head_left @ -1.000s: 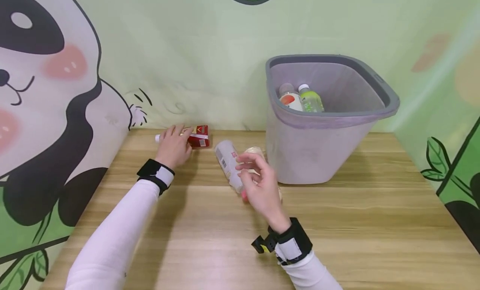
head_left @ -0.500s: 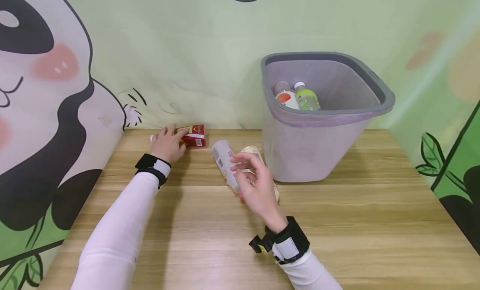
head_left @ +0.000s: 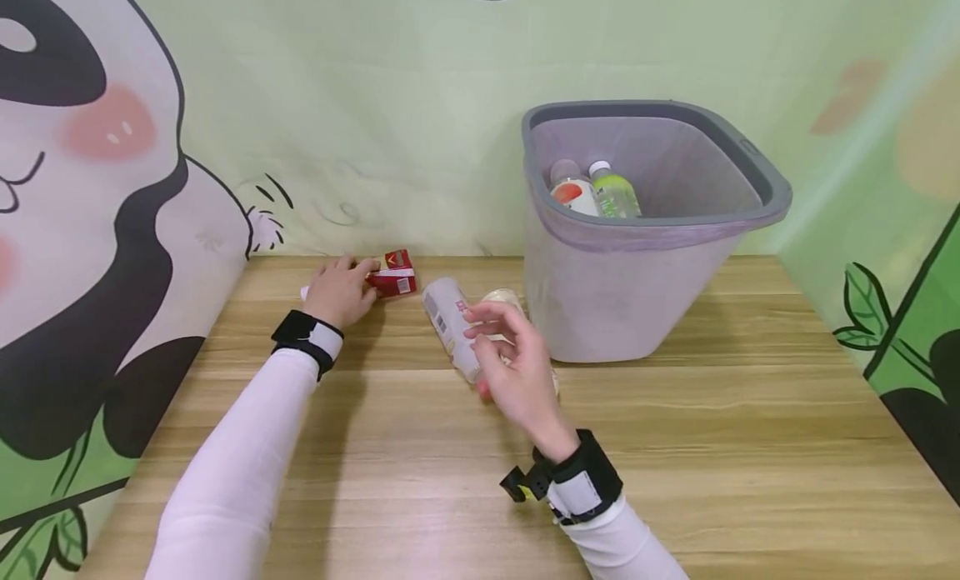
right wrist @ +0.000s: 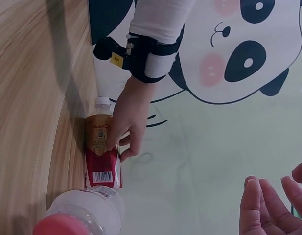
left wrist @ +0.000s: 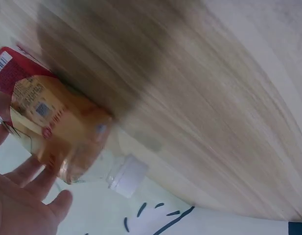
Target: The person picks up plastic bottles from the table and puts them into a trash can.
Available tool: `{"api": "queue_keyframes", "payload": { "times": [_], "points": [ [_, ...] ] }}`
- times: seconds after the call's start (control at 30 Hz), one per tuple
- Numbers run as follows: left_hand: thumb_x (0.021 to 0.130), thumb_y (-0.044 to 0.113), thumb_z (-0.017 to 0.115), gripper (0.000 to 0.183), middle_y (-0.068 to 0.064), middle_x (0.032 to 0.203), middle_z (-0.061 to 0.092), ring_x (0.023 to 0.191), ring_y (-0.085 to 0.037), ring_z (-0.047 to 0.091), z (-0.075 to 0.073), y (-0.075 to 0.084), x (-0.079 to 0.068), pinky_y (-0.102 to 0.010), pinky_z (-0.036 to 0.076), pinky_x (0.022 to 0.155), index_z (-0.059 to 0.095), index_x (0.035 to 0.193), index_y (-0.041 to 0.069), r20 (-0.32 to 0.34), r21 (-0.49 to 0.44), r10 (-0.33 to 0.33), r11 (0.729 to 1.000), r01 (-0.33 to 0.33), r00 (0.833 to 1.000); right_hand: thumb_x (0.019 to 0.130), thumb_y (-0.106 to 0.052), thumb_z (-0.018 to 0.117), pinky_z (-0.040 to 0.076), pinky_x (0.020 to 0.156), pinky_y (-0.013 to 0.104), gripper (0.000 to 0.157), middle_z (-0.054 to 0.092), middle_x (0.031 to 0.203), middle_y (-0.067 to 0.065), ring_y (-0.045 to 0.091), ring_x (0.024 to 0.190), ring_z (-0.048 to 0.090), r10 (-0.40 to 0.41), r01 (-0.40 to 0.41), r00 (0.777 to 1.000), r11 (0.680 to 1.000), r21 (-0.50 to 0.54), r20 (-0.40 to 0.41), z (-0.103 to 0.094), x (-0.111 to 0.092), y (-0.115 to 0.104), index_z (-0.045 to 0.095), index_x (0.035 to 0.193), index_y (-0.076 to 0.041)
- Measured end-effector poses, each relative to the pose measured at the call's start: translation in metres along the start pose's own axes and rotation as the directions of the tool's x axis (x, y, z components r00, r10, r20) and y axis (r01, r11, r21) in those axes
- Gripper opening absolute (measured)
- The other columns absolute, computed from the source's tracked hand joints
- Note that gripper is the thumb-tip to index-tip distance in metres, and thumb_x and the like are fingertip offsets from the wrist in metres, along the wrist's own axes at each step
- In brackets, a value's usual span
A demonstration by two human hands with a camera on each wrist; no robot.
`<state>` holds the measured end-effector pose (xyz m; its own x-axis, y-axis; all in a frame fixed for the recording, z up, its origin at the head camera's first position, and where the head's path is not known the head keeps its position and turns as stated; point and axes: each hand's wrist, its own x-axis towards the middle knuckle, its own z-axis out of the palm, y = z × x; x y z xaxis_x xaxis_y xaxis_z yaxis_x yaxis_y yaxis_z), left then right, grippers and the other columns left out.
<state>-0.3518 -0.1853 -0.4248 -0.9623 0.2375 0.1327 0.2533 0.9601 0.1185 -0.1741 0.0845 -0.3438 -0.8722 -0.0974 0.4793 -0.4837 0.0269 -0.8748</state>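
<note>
A red and orange drink bottle [head_left: 395, 273] with a white cap [left wrist: 128, 176] lies on its side at the back left, near the wall. My left hand [head_left: 341, 290] grips it from above, fingers and thumb around its labelled body. In the right wrist view, a red end with a barcode shows below that hand. My right hand [head_left: 516, 367] hovers with loosely bent fingers and holds nothing. Under it in the head view lie a pale bottle [head_left: 448, 320] with a pink cap [right wrist: 60, 226] and a cream-coloured bottle [head_left: 504, 296], both partly hidden.
A grey bin [head_left: 600, 305] stands at the back right, beside the cream-coloured bottle. Inside it are a bottle with a peach-like picture [head_left: 573, 195] and a green-labelled bottle [head_left: 617, 195]. A printed panda wall [head_left: 375, 147] closes off the wooden table [head_left: 675, 463] behind.
The head view has shifted slightly. My left hand has closed around the red and orange bottle, whose red end has turned a little. My right hand stays nearly still.
</note>
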Motion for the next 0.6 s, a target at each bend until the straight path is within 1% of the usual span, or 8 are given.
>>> {"api": "queue_keyframes", "payload": {
  "times": [0.1, 0.2, 0.3, 0.37, 0.43, 0.6],
  "points": [
    [0.089, 0.024, 0.060, 0.047, -0.028, 0.119, 0.048, 0.104, -0.046, 0.051, 0.001, 0.004, -0.006, -0.060, 0.041, 0.090, 0.048, 0.133, 0.012, -0.020, 0.014, 0.007, 1.000, -0.007, 1.000, 0.082, 0.015, 0.046, 0.055, 0.077, 0.041, 0.029, 0.059, 0.105, 0.027, 0.041, 0.091, 0.060, -0.001, 0.001, 1.000, 1.000, 0.001, -0.003, -0.001, 0.001, 0.000, 0.053, 0.111, 0.014],
    [0.089, 0.027, 0.061, 0.047, -0.028, 0.113, 0.051, 0.095, -0.045, 0.053, 0.002, 0.009, -0.014, -0.057, 0.046, 0.079, 0.048, 0.132, 0.012, -0.042, 0.037, 0.002, 0.999, -0.001, 0.999, 0.083, 0.015, 0.046, 0.055, 0.077, 0.041, 0.029, 0.059, 0.105, 0.027, 0.043, 0.091, 0.060, -0.003, 0.003, 1.000, 1.000, 0.003, -0.001, -0.001, 0.001, 0.000, 0.053, 0.111, 0.014],
    [0.089, 0.030, 0.060, 0.047, -0.030, 0.114, 0.054, 0.097, -0.047, 0.052, 0.002, 0.015, -0.024, -0.059, 0.046, 0.078, 0.048, 0.131, 0.012, -0.050, 0.053, -0.009, 0.999, 0.012, 0.999, 0.083, 0.015, 0.046, 0.055, 0.077, 0.041, 0.029, 0.059, 0.105, 0.027, 0.043, 0.091, 0.060, -0.006, 0.006, 1.000, 1.000, 0.001, 0.002, 0.000, 0.001, 0.000, 0.053, 0.111, 0.014],
    [0.090, 0.033, 0.060, 0.047, -0.030, 0.116, 0.055, 0.100, -0.049, 0.051, 0.001, 0.020, -0.030, -0.059, 0.045, 0.079, 0.047, 0.130, 0.011, -0.042, 0.066, -0.020, 0.998, 0.023, 0.999, 0.083, 0.015, 0.046, 0.055, 0.076, 0.040, 0.029, 0.059, 0.105, 0.027, 0.042, 0.091, 0.060, -0.007, 0.007, 1.000, 1.000, -0.002, 0.004, 0.000, 0.001, 0.000, 0.053, 0.111, 0.013],
    [0.090, 0.035, 0.060, 0.048, -0.030, 0.117, 0.055, 0.099, -0.049, 0.051, 0.000, 0.024, -0.034, -0.060, 0.046, 0.079, 0.047, 0.129, 0.010, -0.031, 0.058, -0.036, 0.998, 0.037, 0.999, 0.083, 0.015, 0.046, 0.055, 0.076, 0.038, 0.029, 0.059, 0.105, 0.029, 0.040, 0.091, 0.060, -0.008, 0.008, 1.000, 1.000, -0.004, 0.004, 0.000, 0.001, 0.000, 0.054, 0.111, 0.013],
    [0.089, 0.039, 0.060, 0.053, -0.028, 0.117, 0.054, 0.096, -0.047, 0.052, -0.004, 0.032, -0.038, -0.060, 0.048, 0.073, 0.044, 0.132, 0.013, -0.025, 0.036, -0.083, 0.996, 0.084, 0.996, 0.083, 0.015, 0.046, 0.055, 0.077, 0.036, 0.029, 0.060, 0.105, 0.027, 0.040, 0.091, 0.060, -0.001, 0.001, 1.000, 1.000, 0.000, 0.002, 0.001, 0.001, 0.000, 0.054, 0.111, 0.011]
  ]
}}
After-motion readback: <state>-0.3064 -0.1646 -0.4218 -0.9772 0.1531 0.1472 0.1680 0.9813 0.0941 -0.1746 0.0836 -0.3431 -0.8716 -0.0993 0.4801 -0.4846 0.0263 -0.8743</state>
